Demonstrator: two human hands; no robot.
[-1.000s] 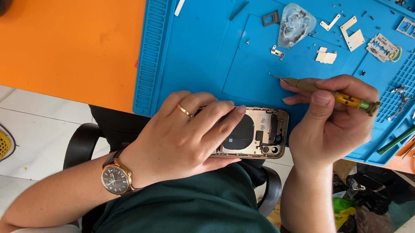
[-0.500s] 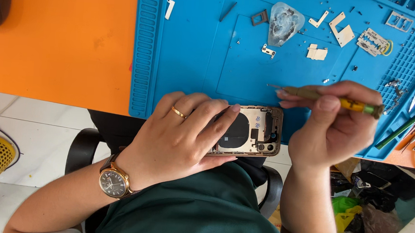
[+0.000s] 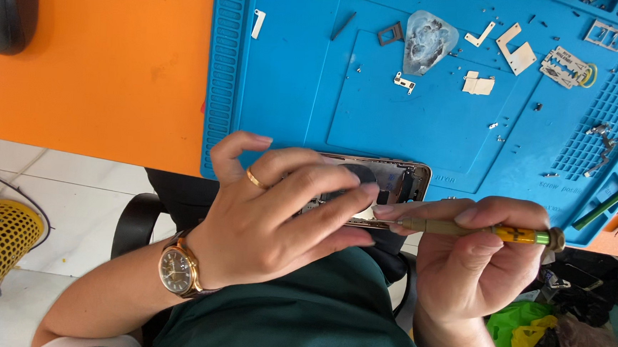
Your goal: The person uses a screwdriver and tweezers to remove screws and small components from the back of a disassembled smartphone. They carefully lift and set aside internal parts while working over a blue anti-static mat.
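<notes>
1. Left hand (image 3: 271,214): bare, with a plain gold band on the ring finger; nails short and unpainted.
2. Left wrist: a round wristwatch (image 3: 176,268) with a dark dial, gold-toned case and a brown strap.
3. Left forearm: bare down to the lower edge of the view, where a pale sleeve edge shows.
4. Right hand (image 3: 479,259): bare, no ring or watch visible; nails short.
5. Torso: a dark green garment (image 3: 293,322), smooth fabric without visible print.
</notes>
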